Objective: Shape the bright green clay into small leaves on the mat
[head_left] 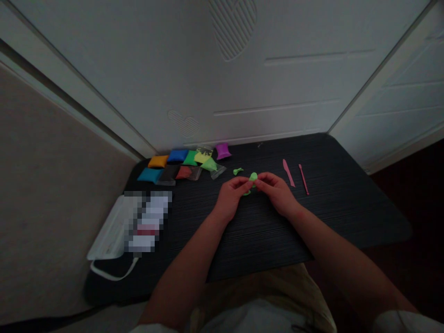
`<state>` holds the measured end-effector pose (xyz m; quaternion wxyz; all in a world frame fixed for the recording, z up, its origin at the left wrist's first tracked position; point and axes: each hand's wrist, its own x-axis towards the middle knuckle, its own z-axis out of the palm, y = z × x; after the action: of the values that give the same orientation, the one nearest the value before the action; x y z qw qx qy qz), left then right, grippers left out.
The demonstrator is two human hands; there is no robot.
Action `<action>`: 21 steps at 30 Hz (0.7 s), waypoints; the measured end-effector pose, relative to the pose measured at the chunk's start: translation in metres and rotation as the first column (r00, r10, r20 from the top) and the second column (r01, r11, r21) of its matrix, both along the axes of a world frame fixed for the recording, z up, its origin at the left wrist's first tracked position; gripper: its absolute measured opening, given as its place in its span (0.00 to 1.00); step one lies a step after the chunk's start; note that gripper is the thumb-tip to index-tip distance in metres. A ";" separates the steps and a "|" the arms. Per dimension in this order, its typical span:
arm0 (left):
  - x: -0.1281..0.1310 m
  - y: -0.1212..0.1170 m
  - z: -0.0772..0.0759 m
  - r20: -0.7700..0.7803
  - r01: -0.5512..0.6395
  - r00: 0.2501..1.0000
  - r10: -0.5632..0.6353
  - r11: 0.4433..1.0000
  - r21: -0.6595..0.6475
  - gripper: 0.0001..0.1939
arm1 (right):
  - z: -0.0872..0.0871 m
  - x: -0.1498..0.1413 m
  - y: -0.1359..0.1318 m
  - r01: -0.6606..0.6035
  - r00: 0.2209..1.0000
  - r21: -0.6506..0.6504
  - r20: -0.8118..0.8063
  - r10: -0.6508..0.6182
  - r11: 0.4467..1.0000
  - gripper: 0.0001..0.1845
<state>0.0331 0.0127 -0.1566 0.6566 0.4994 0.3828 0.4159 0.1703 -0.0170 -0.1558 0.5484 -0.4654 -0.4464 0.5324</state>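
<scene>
Between the fingertips of my left hand and my right hand is a small rounded lump of light green modelling clay. Both hands pinch it just above the dark table. Part of another green clay piece shows under my left fingers, mostly hidden by them. A separate small green clay bit lies on the table just beyond my left hand. To the right of my right hand lie a pink plastic knife and a thin pink modelling stick.
Packets of coloured clay sit at the back left, among them a purple packet, an orange packet and a blue packet. A phone-like pixelated object lies at the left beside a white strapped item. A white panel rises behind the black table.
</scene>
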 end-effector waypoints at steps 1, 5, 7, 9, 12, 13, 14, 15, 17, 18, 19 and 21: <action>0.000 0.000 0.000 -0.001 0.001 1.000 -0.001 1.000 0.004 0.10 | 0.000 0.000 0.000 -0.007 1.000 -0.007 -0.022 0.007 1.000 0.09; 0.001 -0.002 0.000 0.026 0.022 0.999 -0.022 1.000 0.007 0.11 | -0.002 0.000 0.001 -0.020 0.993 -0.025 -0.121 0.017 0.999 0.08; 0.001 -0.002 -0.001 0.048 0.030 0.998 -0.030 1.000 0.002 0.11 | -0.003 0.000 0.001 -0.020 0.986 -0.030 -0.164 0.014 0.999 0.07; 0.001 -0.002 -0.002 0.043 0.025 0.999 -0.025 1.000 0.004 0.11 | -0.003 0.001 0.001 -0.026 0.982 -0.039 -0.188 0.018 0.999 0.07; 0.001 -0.001 -0.003 -0.010 0.009 1.000 -0.009 1.000 0.019 0.11 | -0.003 0.001 0.001 -0.041 0.980 -0.060 -0.198 0.028 0.997 0.07; 0.000 0.000 -0.003 -0.024 0.008 1.000 -0.008 1.000 0.024 0.11 | -0.003 0.001 0.001 -0.043 0.980 -0.065 -0.199 0.029 0.997 0.07; 0.000 0.000 -0.002 -0.033 0.012 0.999 -0.011 1.000 0.028 0.12 | -0.003 0.001 0.001 -0.044 0.980 -0.066 -0.198 0.030 0.997 0.07; -0.001 0.000 -0.001 -0.040 0.017 0.999 -0.015 0.999 0.035 0.12 | -0.002 0.001 0.001 -0.042 0.981 -0.065 -0.192 0.029 0.997 0.07; -0.002 0.000 0.001 -0.069 0.029 0.997 -0.025 0.998 0.063 0.11 | -0.002 0.001 0.001 -0.033 0.985 -0.058 -0.169 0.022 0.998 0.07; -0.002 0.000 0.002 -0.091 0.033 0.996 -0.025 0.996 0.087 0.10 | -0.002 0.001 0.001 -0.027 0.988 -0.054 -0.155 0.019 0.998 0.08; -0.003 0.000 0.003 -0.117 0.037 0.993 -0.023 0.993 0.115 0.10 | -0.002 0.001 0.001 -0.022 0.990 -0.051 -0.142 0.015 0.998 0.08; -0.003 0.000 0.005 -0.160 0.041 0.987 -0.013 0.984 0.171 0.09 | -0.002 0.001 0.001 -0.018 0.991 -0.047 -0.135 0.011 0.999 0.08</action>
<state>0.0299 0.0126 -0.1521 0.5835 0.5914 0.3893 0.3978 0.1718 -0.0158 -0.1577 0.5620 -0.4382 -0.3990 0.5770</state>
